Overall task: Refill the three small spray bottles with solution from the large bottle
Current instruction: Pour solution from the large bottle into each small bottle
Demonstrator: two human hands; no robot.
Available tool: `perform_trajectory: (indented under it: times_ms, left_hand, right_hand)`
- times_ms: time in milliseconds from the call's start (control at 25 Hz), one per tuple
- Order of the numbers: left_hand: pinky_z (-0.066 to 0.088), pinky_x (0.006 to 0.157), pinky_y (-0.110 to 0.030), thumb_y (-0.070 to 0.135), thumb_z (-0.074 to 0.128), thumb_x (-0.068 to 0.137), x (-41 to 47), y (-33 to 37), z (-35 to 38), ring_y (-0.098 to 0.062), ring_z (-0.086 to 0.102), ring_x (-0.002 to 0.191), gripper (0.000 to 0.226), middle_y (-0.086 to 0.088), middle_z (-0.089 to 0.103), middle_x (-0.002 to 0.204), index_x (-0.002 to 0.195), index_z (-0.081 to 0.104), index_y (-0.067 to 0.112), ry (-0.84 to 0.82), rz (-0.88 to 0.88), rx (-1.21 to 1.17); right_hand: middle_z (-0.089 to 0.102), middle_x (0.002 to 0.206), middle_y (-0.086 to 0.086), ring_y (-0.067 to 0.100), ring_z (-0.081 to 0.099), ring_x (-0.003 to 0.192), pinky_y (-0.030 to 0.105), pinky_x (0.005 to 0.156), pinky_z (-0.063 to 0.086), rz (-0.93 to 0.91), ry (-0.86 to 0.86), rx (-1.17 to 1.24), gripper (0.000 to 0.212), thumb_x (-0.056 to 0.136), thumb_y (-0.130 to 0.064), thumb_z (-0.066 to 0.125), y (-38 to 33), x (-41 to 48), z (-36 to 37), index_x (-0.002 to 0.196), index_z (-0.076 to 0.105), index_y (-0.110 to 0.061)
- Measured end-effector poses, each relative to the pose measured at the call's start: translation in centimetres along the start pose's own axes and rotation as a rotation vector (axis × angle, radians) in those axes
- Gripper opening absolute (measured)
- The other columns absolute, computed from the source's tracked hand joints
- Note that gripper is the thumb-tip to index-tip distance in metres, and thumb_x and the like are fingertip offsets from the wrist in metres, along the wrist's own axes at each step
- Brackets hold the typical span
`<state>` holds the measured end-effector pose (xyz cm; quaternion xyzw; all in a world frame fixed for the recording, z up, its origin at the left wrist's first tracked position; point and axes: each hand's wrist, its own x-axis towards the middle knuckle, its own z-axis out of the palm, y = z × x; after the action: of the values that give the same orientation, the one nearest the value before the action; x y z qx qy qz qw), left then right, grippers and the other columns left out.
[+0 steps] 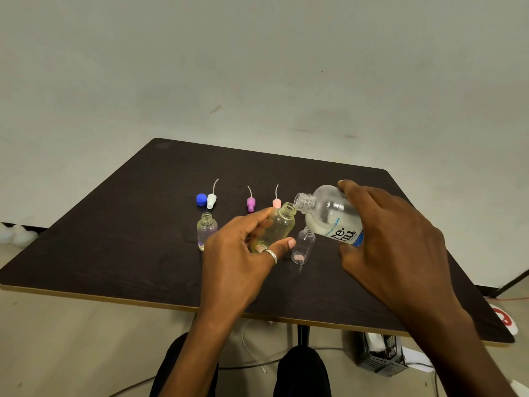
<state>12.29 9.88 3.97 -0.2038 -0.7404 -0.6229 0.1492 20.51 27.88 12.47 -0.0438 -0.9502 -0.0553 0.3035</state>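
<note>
My left hand (243, 253) holds a small yellowish spray bottle (276, 226) tilted right, its open mouth up. My right hand (383, 242) grips the large clear bottle (329, 216) with the blue-and-white label, tipped left so its open neck touches or nearly touches the small bottle's mouth. A second small bottle (206, 230) stands open to the left on the dark table (114, 253). A third, clear and empty-looking, (303, 247) stands below the large bottle. Behind them lie the white (211, 200), purple (251, 203) and pink (276, 202) spray tops and a blue cap (201, 199).
The table's front edge runs just above my knees. Cables cross the floor under it, and a grey crate (380, 356) sits there at the right. A pale wall stands behind the table. A red-and-white object (505, 320) lies off the right corner.
</note>
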Motion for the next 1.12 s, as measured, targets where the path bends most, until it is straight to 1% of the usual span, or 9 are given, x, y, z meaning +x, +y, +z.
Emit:
perform_trajectory:
  times_ms: [200,360,600,720,1120]
  left_hand:
    - [0.058,0.085,-0.021,0.037,0.087,0.071,-0.07,-0.16,-0.01,0.003,0.068,0.101,0.058,0.017,0.071,0.112,0.125,0.067,0.035,-0.003,-0.004,0.012]
    - [0.06,0.086,-0.027,0.035,0.088,0.071,-0.09,-0.31,0.08,0.0,0.069,0.102,0.058,0.014,0.072,0.112,0.125,0.068,0.032,-0.001,-0.02,-0.001]
    - [0.059,0.086,-0.025,0.036,0.088,0.071,-0.13,-0.19,0.13,0.001,0.069,0.102,0.057,0.016,0.072,0.111,0.124,0.068,0.034,0.004,-0.013,0.0]
    - [0.06,0.086,-0.027,0.035,0.088,0.071,-0.17,-0.16,0.18,0.0,0.069,0.102,0.057,0.015,0.072,0.111,0.124,0.069,0.031,0.009,-0.02,-0.01]
    - [0.058,0.084,-0.02,0.039,0.086,0.071,-0.28,-0.06,0.15,0.005,0.067,0.1,0.055,0.019,0.071,0.109,0.122,0.068,0.036,0.0,-0.019,-0.005]
  right_hand:
    - [0.067,0.113,0.009,0.031,0.065,0.094,0.036,0.068,0.053,-0.006,-0.003,0.003,0.087,0.056,-0.024,0.089,-0.06,0.0,0.05,0.134,0.053,-0.014]
    - [0.067,0.113,0.008,0.03,0.065,0.095,0.036,0.069,0.054,-0.012,0.012,-0.016,0.086,0.055,-0.023,0.089,-0.12,0.02,0.08,0.133,0.054,-0.015]
    - [0.066,0.116,0.007,0.031,0.064,0.099,0.037,0.074,0.054,-0.014,0.006,-0.017,0.085,0.056,-0.022,0.089,-0.13,0.06,0.18,0.134,0.054,-0.015]
    - [0.066,0.117,0.007,0.031,0.063,0.101,0.038,0.076,0.053,-0.013,0.008,-0.013,0.085,0.057,-0.022,0.088,-0.12,0.04,0.2,0.134,0.054,-0.015]
    - [0.064,0.121,0.008,0.032,0.061,0.105,0.04,0.079,0.053,-0.008,-0.006,0.002,0.085,0.059,-0.021,0.087,-0.11,-0.05,0.15,0.136,0.051,-0.016]
